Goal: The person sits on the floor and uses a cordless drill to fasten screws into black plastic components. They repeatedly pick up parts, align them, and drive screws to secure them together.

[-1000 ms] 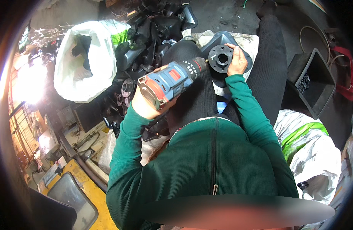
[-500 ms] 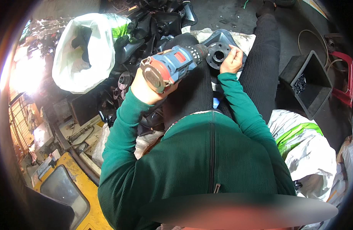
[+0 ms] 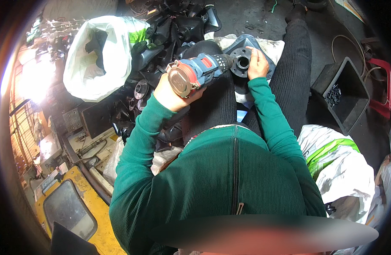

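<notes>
My left hand (image 3: 170,95) is wrapped round a blue and red cordless drill (image 3: 204,70). The drill's black chuck points right, close to the left side of a black flanged part (image 3: 238,71); whether its tip touches is hidden. This part has a round face with a central hole and smaller holes around it, and a wide flared body behind. It lies on a pale cloth between my legs. My right hand (image 3: 258,63) has its fingers together against the flange's right rim, gripping it. Any small piece under those fingers cannot be made out.
Left of my legs lies a heap of black parts (image 3: 191,27), beside an open white bag (image 3: 121,68). To the right stands a black bin (image 3: 346,112) with small dark screws (image 3: 333,95). A white and green sack (image 3: 344,174) lies nearer; a yellow panel (image 3: 74,172) is at lower left.
My left hand and the drill have shifted slightly right and down, the chuck closer to the flange. My right fingers have moved up and left along the flange's rim.
</notes>
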A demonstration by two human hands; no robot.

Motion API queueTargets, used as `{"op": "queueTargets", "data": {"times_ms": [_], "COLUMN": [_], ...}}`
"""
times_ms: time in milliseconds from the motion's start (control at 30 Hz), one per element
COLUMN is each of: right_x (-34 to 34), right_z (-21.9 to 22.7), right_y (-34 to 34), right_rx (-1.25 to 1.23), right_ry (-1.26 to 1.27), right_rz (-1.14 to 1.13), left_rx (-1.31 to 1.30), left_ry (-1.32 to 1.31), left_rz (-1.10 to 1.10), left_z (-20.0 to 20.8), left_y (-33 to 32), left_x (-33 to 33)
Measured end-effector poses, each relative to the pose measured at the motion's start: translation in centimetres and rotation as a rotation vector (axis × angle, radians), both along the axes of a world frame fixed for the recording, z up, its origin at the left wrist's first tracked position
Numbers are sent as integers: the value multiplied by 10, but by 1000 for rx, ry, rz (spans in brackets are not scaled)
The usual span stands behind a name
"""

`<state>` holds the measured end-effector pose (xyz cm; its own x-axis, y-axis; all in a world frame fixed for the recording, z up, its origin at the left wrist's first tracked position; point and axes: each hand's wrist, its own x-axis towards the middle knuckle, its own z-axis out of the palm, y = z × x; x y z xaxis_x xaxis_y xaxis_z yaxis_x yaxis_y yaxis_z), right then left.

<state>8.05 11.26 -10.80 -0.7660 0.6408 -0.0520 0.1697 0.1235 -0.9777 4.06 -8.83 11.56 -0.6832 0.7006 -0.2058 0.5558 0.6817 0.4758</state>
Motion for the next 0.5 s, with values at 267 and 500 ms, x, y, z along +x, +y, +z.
{"op": "queueTargets", "data": {"times_ms": [267,500], "right_x": [7,7], "right_z": [-3,-2], "right_y": [-6,-9], "right_rx": [164,296], "right_ry": [-19,47], "right_rz": [-91,-174], "left_rx": [-4,-60], "left_ry": [-37,-181], "left_rz": [-15,35], "left_z": [-2,-10], "left_y": [7,13], "left_x": [-15,-24]}}
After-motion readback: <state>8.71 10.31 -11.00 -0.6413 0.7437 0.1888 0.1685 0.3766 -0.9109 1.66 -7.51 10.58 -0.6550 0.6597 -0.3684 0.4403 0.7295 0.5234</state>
